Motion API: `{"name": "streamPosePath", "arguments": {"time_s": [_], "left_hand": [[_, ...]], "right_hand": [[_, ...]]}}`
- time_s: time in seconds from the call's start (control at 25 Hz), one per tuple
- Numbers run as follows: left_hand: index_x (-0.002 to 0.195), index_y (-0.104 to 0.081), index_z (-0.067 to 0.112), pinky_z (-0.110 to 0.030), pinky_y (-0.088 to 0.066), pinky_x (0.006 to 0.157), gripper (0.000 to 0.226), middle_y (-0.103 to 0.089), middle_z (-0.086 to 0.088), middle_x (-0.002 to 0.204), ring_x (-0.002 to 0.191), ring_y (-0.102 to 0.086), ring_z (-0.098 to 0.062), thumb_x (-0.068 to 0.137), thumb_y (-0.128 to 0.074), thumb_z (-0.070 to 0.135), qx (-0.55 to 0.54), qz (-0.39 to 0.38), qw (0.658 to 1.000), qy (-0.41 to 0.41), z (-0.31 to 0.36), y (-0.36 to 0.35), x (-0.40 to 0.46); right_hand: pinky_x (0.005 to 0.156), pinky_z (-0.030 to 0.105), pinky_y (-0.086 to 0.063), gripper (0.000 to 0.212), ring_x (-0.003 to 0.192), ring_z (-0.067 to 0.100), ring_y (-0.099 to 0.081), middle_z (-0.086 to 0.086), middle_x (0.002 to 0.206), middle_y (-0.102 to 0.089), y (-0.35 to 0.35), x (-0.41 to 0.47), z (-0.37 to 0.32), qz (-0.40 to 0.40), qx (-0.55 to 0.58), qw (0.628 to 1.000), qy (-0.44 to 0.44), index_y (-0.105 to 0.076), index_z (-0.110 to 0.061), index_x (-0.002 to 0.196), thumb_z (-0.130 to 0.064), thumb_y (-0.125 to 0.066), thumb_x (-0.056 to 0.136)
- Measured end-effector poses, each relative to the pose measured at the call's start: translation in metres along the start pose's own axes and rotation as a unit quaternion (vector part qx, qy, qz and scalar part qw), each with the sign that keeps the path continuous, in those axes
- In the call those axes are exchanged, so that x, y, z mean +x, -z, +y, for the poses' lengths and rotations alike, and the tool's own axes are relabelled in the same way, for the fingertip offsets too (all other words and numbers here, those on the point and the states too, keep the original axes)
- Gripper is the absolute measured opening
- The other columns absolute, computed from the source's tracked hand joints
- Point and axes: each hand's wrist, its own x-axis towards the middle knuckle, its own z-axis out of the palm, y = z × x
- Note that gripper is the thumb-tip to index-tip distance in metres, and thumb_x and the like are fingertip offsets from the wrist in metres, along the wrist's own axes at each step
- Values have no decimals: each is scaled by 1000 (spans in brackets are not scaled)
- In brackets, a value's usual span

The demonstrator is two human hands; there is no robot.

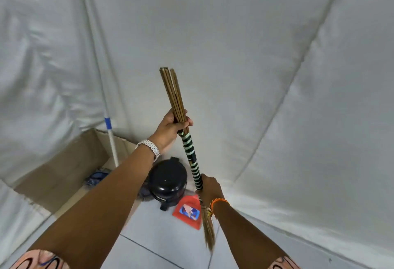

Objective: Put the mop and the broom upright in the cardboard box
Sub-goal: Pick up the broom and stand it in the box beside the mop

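I hold the broom (191,155) nearly upright in front of me, its brown stick ends at the top and its straw bristles hanging low by my right wrist. My left hand (170,128) grips the sticks just above the green-and-white wrapped handle. My right hand (210,189) grips the lower end of that wrapping. The open cardboard box (64,168) stands on the floor to the left. The mop (110,138) stands upright inside it, its white pole with a blue band leaning on the white sheet, its blue head (96,178) on the box floor.
A black lidded bin (167,180) sits on the tiled floor right of the box, below the broom. A red dustpan (188,212) lies beside it. White sheeting (277,55) covers the walls all around.
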Motion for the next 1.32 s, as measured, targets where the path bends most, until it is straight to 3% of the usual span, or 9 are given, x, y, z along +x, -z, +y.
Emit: {"name": "streamPosePath", "arguments": {"time_s": [0.16,0.4,0.6,0.84,0.96,1.16,1.32], "left_hand": [[100,-52,17,-45,-41,105,29,-61,-5,85,91,-59,-22,94,-49,-11,47,18,998,-30,37,117,-30],[100,-52,15,-35,-42,94,31,-59,-5,83,85,-59,-18,93,-46,-15,74,29,996,-44,58,242,-34],[109,-55,20,-29,-48,88,28,-65,-2,90,88,-64,-16,97,-49,-4,94,30,994,-47,50,355,7],[107,-57,13,-26,-51,83,20,-67,-4,90,87,-66,-15,98,-50,-3,92,40,995,-12,51,483,73],[102,-59,15,-36,-54,93,20,-69,-5,93,92,-68,-21,96,-53,-3,108,70,992,-3,57,549,109],[99,-56,16,-46,-51,100,20,-69,-7,95,95,-67,-26,95,-53,-3,107,85,990,46,22,651,175],[96,-54,16,-43,-52,93,20,-68,-7,94,91,-65,-25,96,-52,-4,111,58,990,66,-41,719,233]], "right_hand": [[85,40,-56,44,99,37,-66,12,107,-71,-63,16,-121,-32,15,999,38,-58,-22,115,-21,-68,72],[85,34,-50,38,101,34,-65,12,108,-71,-133,46,-252,-60,92,992,55,-60,-16,110,-13,-74,75],[84,36,-53,32,97,30,-66,11,103,-73,-196,115,-334,-72,98,990,71,-64,-15,104,-10,-72,74],[85,37,-52,29,94,28,-66,9,101,-73,-261,219,-434,-78,133,986,70,-62,-18,107,-17,-69,79],[83,46,-55,23,85,24,-64,6,92,-70,-290,275,-484,-74,175,979,75,-56,-25,96,-13,-63,79],[79,41,-55,16,91,29,-65,8,95,-70,-340,348,-542,-56,157,984,58,-55,-20,98,-20,-62,83],[86,44,-51,30,100,35,-62,17,106,-68,-392,419,-570,-50,129,990,21,-55,-8,109,-17,-67,83]]}}
